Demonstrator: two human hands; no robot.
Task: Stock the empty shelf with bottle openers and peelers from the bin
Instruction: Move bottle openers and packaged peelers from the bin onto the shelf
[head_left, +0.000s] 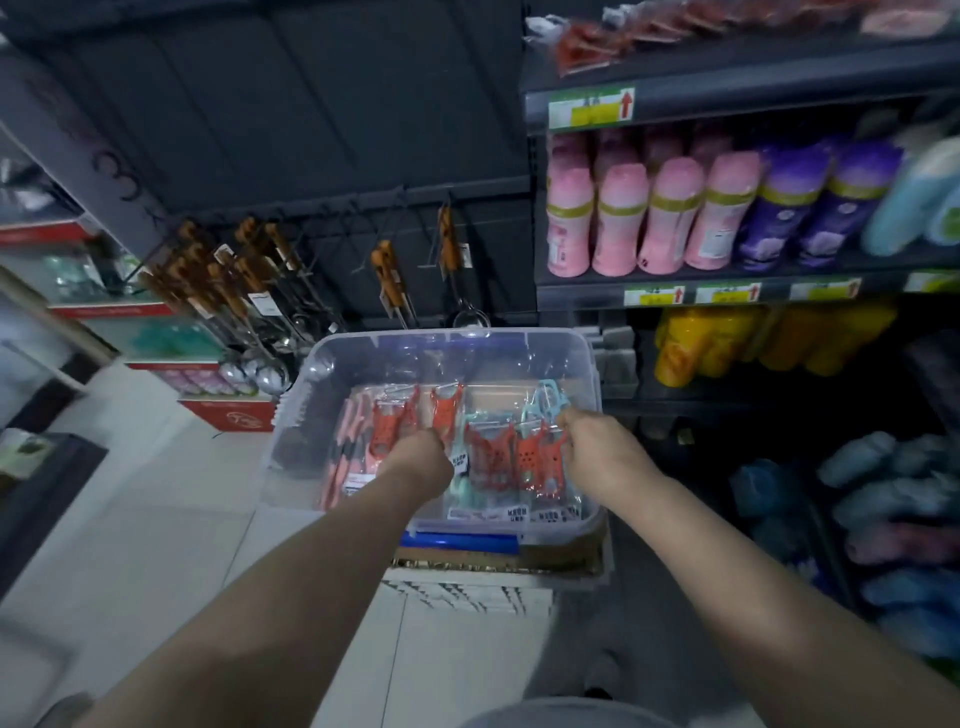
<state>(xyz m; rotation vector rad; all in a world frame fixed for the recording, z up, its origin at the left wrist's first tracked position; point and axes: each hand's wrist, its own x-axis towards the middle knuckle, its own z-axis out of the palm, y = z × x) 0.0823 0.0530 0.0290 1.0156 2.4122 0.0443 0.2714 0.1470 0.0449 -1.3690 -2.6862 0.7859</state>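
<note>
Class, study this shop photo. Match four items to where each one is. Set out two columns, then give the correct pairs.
1 pink bottles
2 yellow bottles
3 wooden-handled utensils
4 packaged bottle openers

A in the clear bin
B hanging from the rail
C on the shelf beneath the pink ones
D beside the purple bottles

Pairs: 1-D, 2-C, 3-B, 4-A
</note>
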